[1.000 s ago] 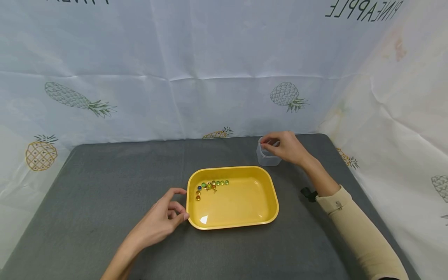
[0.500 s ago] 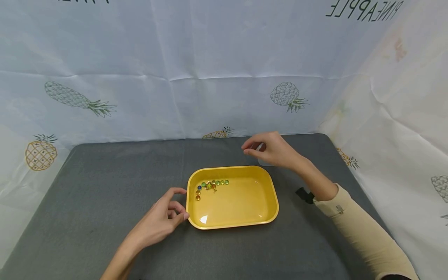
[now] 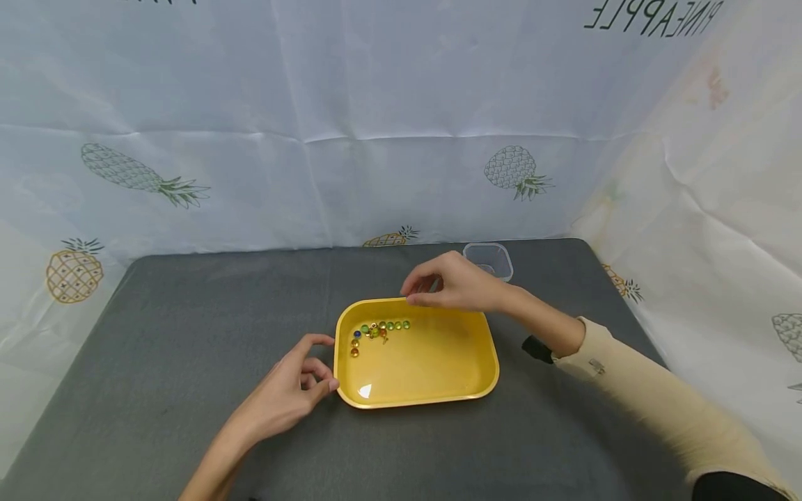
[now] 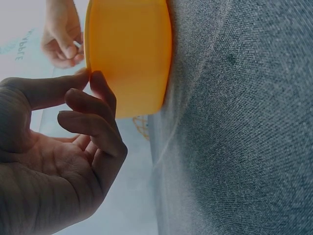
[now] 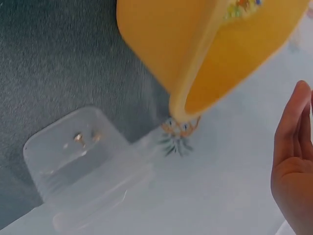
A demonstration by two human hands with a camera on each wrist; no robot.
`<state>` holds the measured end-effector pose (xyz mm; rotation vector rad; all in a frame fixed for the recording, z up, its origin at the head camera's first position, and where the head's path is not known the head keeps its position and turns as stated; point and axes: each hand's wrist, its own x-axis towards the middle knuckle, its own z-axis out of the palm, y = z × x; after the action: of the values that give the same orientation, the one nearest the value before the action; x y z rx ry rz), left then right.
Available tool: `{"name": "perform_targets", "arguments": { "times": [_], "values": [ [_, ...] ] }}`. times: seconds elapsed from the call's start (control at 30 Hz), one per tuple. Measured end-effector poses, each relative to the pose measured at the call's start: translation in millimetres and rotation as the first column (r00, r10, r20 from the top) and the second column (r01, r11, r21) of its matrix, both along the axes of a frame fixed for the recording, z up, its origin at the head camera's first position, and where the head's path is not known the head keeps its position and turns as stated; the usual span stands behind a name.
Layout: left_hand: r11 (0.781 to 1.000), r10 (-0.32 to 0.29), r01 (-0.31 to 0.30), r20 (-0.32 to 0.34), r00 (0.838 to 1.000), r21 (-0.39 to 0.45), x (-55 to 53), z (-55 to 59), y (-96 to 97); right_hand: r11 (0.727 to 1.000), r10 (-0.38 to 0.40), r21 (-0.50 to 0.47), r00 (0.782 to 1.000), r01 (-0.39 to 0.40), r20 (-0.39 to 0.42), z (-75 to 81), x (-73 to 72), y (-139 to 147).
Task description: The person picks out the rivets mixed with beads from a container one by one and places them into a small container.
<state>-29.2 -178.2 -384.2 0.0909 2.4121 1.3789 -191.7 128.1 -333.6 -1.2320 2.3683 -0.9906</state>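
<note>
A yellow tray (image 3: pixel 426 369) lies on the dark cloth, with a bent row of green, amber and blue beads (image 3: pixel 398 325) and a few gold charms (image 3: pixel 384 339) in its far left part. My left hand (image 3: pixel 285 396) holds the tray's left rim with thumb and fingertips, the other fingers curled. Over the tray's far rim, my right hand (image 3: pixel 460 282) pinches thumb and fingers together around something tiny, hardly visible. Behind that hand stands a clear plastic box (image 3: pixel 498 259); small gold pieces (image 5: pixel 79 139) show inside it in the right wrist view.
Grey cloth (image 3: pixel 188 348) covers the table. A white curtain (image 3: pixel 250 195) printed with pineapples hangs behind the back edge and along the sides. The box stands close to the back edge, right of the tray's far side.
My right hand has come out of the clear box and moved left and nearer, to the tray's far rim. The box is now uncovered. My left hand and the tray stay put.
</note>
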Motion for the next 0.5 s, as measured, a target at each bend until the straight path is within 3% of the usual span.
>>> {"name": "perform_targets", "arguments": {
  "times": [0.27,0.5],
  "values": [
    [1.000,-0.011,0.012,-0.005,1.000,0.007,0.1,-0.1,-1.6,0.996,0.094,-0.016,0.987,-0.093,0.128,-8.1,4.1,-27.1],
    [0.999,-0.021,0.021,-0.011,1.000,0.026,2.1,-2.1,-1.3,0.993,0.101,0.019,0.936,-0.114,0.337,-22.1,6.4,-43.1]
  ]
}}
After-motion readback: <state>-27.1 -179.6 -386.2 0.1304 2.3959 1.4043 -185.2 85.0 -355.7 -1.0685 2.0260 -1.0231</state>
